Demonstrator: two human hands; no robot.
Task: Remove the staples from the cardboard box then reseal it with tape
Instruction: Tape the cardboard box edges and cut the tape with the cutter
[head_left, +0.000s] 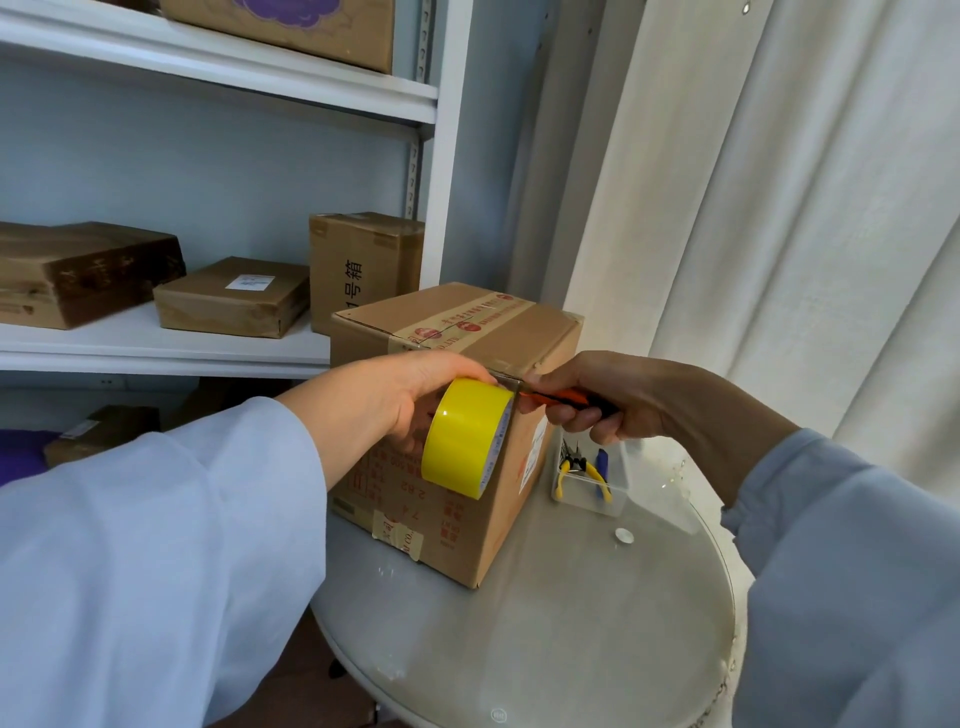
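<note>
Head view shows me both forearms in pale blue sleeves reaching in over a round glass-topped table (597, 634). On that table stands the brown cardboard box (457, 415) with red print on its sides, its top seam covered by a strip of printed tan tape.

I see the left hand (400, 400) coming in from the left with the wrist level, back of the hand up, fingers curled over the top of a yellow roll of packing tape (467, 436). It holds the roll against the box's near upper corner, the roll's flat face turned towards the box wall.

From the right comes the right hand (608, 400), fingers wrapped tightly round an orange-and-black handled cutter (563, 397). The tool lies roughly level and points left, its tip just beside the roll at the box's top edge. I cannot tell whether the tip touches the tape.

Behind the box on the right sits a small clear plastic tray (618, 499) with yellow-handled pliers (582, 470) and a blue pen (602, 462). White metal shelving (208, 353) on the left carries several more brown cartons, and a pale curtain (779, 208) hangs on the right.
</note>
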